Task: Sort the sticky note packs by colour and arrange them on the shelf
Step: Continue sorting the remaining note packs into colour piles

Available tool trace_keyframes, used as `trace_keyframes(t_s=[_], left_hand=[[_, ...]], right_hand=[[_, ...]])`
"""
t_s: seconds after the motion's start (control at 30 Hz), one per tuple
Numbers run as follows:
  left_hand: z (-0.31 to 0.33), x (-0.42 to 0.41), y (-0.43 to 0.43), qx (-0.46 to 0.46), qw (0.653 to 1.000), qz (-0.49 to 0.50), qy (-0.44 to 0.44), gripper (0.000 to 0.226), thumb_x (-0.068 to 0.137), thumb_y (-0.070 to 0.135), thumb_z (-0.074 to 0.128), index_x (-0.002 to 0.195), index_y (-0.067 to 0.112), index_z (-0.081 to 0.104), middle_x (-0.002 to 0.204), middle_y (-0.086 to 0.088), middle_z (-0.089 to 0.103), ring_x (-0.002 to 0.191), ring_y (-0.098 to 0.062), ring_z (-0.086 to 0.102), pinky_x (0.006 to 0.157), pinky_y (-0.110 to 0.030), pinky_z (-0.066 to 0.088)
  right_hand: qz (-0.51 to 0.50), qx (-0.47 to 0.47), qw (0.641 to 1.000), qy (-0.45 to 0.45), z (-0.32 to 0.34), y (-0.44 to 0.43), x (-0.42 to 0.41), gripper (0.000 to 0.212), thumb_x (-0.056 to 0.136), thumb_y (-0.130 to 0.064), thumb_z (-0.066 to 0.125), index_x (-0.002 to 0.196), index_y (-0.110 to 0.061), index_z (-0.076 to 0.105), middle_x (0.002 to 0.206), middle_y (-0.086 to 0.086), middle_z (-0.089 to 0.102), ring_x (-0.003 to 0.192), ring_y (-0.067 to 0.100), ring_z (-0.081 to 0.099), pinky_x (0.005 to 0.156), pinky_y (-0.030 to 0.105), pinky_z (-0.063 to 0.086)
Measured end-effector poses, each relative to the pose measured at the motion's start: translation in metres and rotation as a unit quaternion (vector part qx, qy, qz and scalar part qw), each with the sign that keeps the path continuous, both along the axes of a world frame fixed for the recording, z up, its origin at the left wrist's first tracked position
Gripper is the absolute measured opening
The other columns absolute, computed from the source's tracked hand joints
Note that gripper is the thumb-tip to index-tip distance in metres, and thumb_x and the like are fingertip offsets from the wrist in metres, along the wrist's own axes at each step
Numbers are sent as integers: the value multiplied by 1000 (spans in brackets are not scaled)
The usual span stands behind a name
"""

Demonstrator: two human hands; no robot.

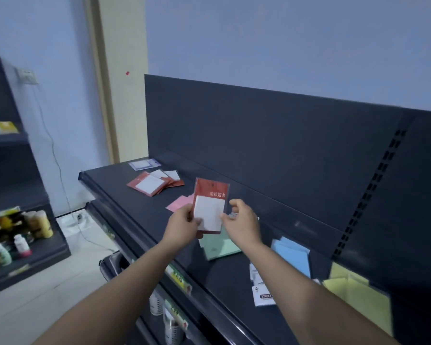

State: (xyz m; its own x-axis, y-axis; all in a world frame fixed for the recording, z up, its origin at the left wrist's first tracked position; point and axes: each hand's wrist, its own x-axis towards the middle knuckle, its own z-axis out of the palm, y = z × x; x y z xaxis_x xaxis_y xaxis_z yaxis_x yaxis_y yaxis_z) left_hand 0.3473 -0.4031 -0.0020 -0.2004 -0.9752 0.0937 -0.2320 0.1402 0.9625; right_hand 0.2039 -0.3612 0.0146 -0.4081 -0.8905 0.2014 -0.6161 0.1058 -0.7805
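Note:
My left hand (182,226) grips a red sticky note pack (210,202) with a white pad, held upright above the dark shelf (139,215). My right hand (241,221) is at the pack's right edge, fingers curled, thumb touching it. On the shelf lie a pile of red packs (152,184), a pale blue-white pack (144,164) at the far end, pink packs (179,202), a green pack (219,246), blue packs (292,256) and yellow packs (358,292).
A white labelled pack (263,296) lies near the shelf's front edge. The shelf's dark back panel (271,135) rises behind. Lower shelves hold bottles (171,327). Another rack with bottles (23,235) stands at the left, and a cable runs down the wall.

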Motion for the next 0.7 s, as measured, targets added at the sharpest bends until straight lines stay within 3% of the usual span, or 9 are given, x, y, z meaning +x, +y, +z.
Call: trace_keyframes(t_s=[0.13,0.23,0.37,0.47,0.57,0.7], left_hand=[[5,33,-29,48,996,8,80,26,97,-2,45,120,7,51,110,-11,63,79,-21,66,57,-29,59],[1,65,-64,54,995,22,76,28,98,2,46,125,7,51,115,-10,65,81,-23,69,60,-31,59],[-4,103,-109,52,998,29,3,41,97,10,50,137,15,44,114,-5,65,84,-23,69,62,-31,58],[-6,134,-143,53,997,15,-61,58,91,13,60,144,18,34,118,-7,62,84,-24,68,55,-27,53],[-7,159,-171,37,994,-21,-96,57,82,14,71,132,22,44,113,-3,64,94,-24,64,64,-29,50],[-9,178,-200,28,985,-75,-151,50,75,14,76,121,20,56,102,2,65,91,-19,60,74,-31,52]], right_hand=[[18,42,999,-10,-3,-39,35,50,90,-29,60,134,-20,40,122,2,60,111,24,56,90,35,46],[37,51,998,-6,-3,-75,70,42,88,-24,60,127,-26,45,109,1,67,102,23,61,84,32,48],[49,54,997,-19,-4,-116,105,45,90,-20,61,131,-24,44,93,-4,59,92,19,59,78,29,46],[47,59,997,-8,-6,-148,133,52,91,-21,60,138,-27,39,103,1,67,102,23,62,85,34,49],[46,71,996,12,-10,-177,154,50,93,-22,58,139,-29,39,114,2,68,105,22,62,72,25,47],[55,100,993,2,-17,-206,165,45,91,-19,59,134,-22,46,102,3,65,100,23,62,75,29,45]])
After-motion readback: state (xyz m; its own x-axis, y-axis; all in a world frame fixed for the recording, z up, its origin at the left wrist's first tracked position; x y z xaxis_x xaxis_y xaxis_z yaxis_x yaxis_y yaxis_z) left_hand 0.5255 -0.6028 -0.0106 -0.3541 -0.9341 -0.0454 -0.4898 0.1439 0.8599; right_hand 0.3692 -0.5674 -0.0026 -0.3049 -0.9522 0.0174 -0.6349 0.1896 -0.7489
